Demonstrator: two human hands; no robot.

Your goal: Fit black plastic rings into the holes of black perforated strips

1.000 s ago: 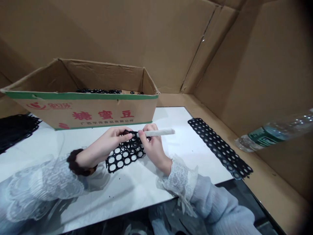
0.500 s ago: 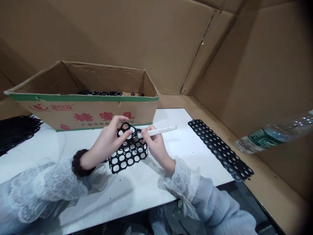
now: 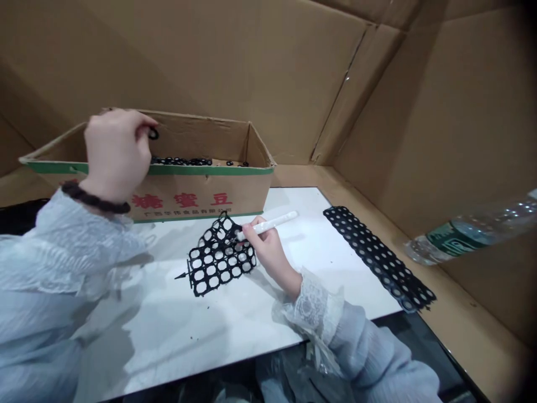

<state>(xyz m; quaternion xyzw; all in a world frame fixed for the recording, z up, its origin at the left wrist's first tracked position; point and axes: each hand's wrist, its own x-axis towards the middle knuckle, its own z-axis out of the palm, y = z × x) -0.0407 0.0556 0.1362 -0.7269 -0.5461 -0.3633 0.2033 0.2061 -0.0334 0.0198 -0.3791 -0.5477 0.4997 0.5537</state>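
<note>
My left hand is raised over the front wall of the cardboard box, its fingers pinched on a small black ring. Lower down, my right hand grips a white pen-shaped tool. The tool's left end meets a black sheet of joined rings, whose edge also lies at my right fingertips. That sheet has round holes, and its upper part is folded or bent up. A thin black pointed piece sticks out at its left. Inside the box several loose black rings show.
On the right, a flat stack of black perforated sheets lies across the edge of the white board. A plastic bottle with a green label is beside it. Dark material sits at far left. Cardboard walls rise behind.
My left hand has left the ring sheet and moved up and left to the box with a black ring in its fingers. My right hand has stayed at the sheet with the white tool.
</note>
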